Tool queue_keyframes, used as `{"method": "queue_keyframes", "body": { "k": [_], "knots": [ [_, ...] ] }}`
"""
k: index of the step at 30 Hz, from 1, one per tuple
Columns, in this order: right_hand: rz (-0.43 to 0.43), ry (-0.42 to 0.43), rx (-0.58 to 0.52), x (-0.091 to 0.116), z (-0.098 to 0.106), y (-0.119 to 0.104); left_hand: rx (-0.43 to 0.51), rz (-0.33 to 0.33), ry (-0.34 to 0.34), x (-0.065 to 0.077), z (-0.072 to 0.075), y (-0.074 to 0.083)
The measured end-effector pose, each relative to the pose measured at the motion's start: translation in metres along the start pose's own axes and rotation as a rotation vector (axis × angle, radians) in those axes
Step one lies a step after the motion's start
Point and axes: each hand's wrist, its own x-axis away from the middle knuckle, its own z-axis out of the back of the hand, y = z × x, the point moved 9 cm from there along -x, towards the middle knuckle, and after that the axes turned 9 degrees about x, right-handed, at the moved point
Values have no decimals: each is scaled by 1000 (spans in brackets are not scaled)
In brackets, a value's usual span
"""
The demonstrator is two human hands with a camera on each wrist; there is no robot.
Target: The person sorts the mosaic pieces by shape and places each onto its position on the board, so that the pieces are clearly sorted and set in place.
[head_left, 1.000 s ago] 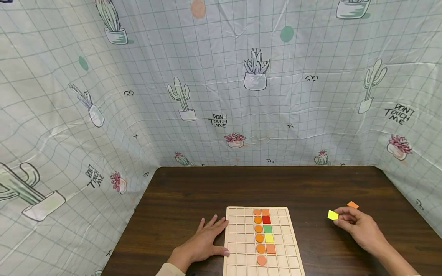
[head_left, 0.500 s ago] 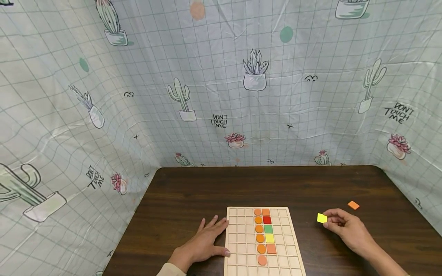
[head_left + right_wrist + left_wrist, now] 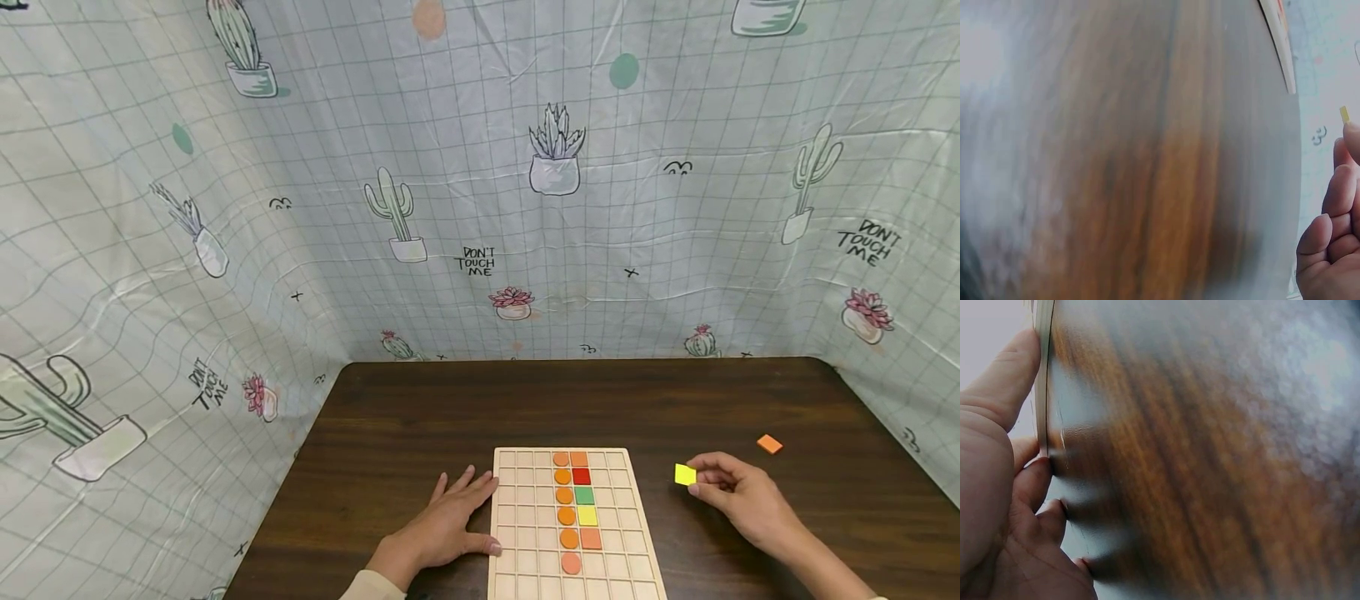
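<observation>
A wooden grid board (image 3: 525,508) lies on the table, with a column of orange round pieces (image 3: 565,496) and beside it a column of square tiles in orange, red, green (image 3: 584,496) and yellow. Spread against the board's left edge is my left hand (image 3: 442,529), thumb and fingertips touching the rim; the left wrist view shows that contact up close. To the right of the board, my right hand (image 3: 750,500) pinches a yellow square tile (image 3: 685,475) between thumb and fingers, above the table. In the right wrist view only the tile's thin edge (image 3: 1344,114) shows.
An orange square tile (image 3: 769,444) lies on the dark wooden table (image 3: 420,408) behind my right hand. A pale curtain (image 3: 480,167) printed with cacti hangs around the table's back and sides.
My right hand has moved left toward the board, carrying the yellow tile away from the orange one, which is now fully visible. The left hand has stayed at the board's edge.
</observation>
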Motion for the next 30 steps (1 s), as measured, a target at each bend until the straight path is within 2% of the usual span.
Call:
{"method": "queue_keyframes", "body": {
  "k": [11,25,30],
  "knots": [
    [27,-25,-42,4,-13,-15,1,-14,8,1,0,1],
    [7,-89,-70,12,-31,-34,-15,-21,17,2,1,3],
    [-10,-122,-90,16,-41,-41,-4,-4,19,1,0,0]
  ]
}}
